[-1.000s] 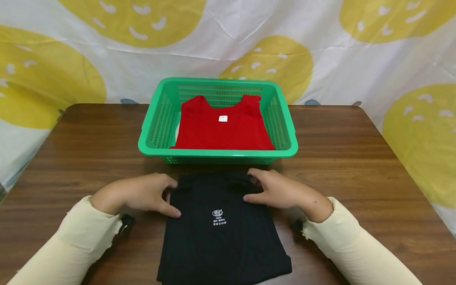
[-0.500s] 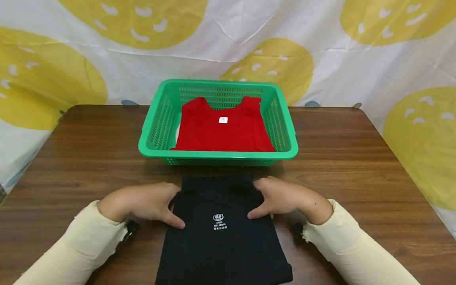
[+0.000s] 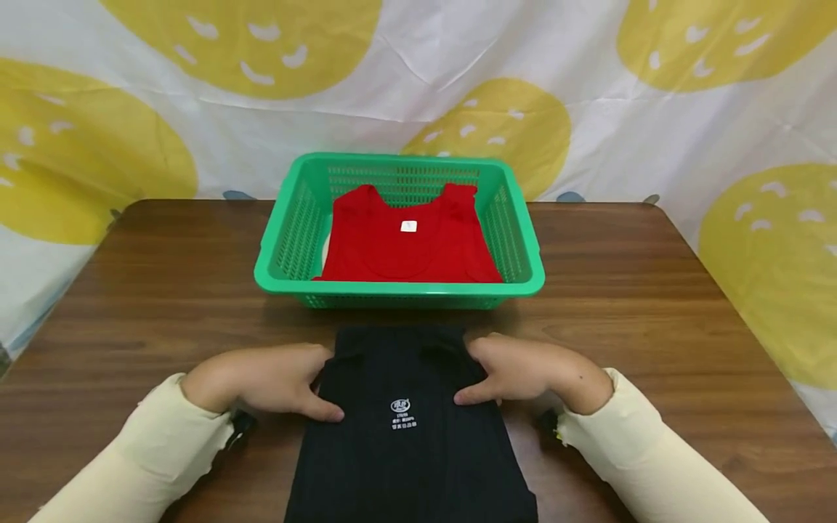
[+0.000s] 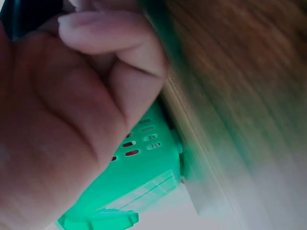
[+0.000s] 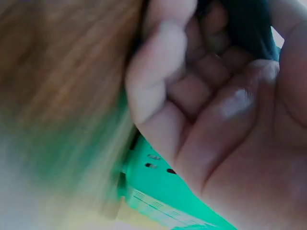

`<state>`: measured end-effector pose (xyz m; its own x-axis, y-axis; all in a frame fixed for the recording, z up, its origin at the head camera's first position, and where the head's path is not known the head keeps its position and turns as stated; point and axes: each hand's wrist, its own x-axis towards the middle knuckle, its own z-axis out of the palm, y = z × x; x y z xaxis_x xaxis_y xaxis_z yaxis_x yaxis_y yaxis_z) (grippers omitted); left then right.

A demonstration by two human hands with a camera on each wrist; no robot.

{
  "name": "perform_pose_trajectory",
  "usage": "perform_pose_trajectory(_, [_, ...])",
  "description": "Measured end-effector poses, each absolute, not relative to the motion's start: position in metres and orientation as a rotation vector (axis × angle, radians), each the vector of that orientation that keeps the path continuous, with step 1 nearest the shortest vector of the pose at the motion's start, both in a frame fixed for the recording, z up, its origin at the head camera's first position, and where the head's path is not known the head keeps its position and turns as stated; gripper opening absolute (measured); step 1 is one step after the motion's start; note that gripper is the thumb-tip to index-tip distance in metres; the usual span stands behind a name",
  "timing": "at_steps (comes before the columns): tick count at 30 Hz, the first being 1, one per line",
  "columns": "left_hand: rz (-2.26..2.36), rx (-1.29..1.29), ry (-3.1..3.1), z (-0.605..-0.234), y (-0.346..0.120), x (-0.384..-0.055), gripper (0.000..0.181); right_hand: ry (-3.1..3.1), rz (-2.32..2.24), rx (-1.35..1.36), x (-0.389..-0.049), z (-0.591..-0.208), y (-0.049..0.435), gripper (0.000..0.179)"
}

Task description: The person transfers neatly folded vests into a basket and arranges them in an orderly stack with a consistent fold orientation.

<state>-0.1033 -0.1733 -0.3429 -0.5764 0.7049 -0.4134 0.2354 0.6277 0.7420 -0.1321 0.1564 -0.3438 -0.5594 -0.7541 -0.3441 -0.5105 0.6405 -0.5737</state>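
A black tank top, folded and with a white printed label below its neck, lies flat on the table in front of the basket. My left hand grips its left edge, thumb on top and curled fingers at the side and underneath. On the opposite edge my right hand holds it the same way. In the left wrist view the curled fingers show beside dark cloth. The right wrist view shows curled fingers with black fabric near the thumb. The fingertips under the cloth are hidden in the head view.
A green plastic basket stands just beyond the black top, holding a red tank top with a white tag. Something pale shows at its left inside. The brown wooden table reaches back to a white curtain with yellow patterns.
Both hands have moved slightly nearer to me and closed on the side edges of the black top, which lies almost where it was. The view has tilted slightly upward.
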Motion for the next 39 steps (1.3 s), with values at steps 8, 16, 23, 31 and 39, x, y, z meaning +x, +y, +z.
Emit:
perform_pose_trajectory(8, [0.931, 0.749, 2.021, -0.339, -0.173, -0.104, 0.031, 2.249, -0.492, -0.997, -0.125, -0.326, 0.161, 0.052])
perform_pose_trajectory(16, [0.998, 0.78, 1.99, -0.333, -0.177, -0.107, 0.036, 2.178, -0.662, -0.992, -0.121, -0.314, 0.169, 0.049])
perform_pose_trajectory(23, [1.176, 0.767, 1.986, -0.325, -0.189, -0.113, 0.045, 1.933, -0.964, -0.913, -0.128, -0.312, 0.172, 0.023])
perform_pose_trajectory(31, [1.377, 0.762, 2.066, -0.296, -0.19, -0.132, 0.054, 1.841, -1.313, -0.85, -0.142, -0.291, 0.175, 0.047])
perform_pose_trajectory(39, [1.385, 0.658, 2.316, -0.267, -0.178, -0.158, 0.043, 2.046, -1.452, -0.629, -0.156, -0.273, 0.176, 0.044])
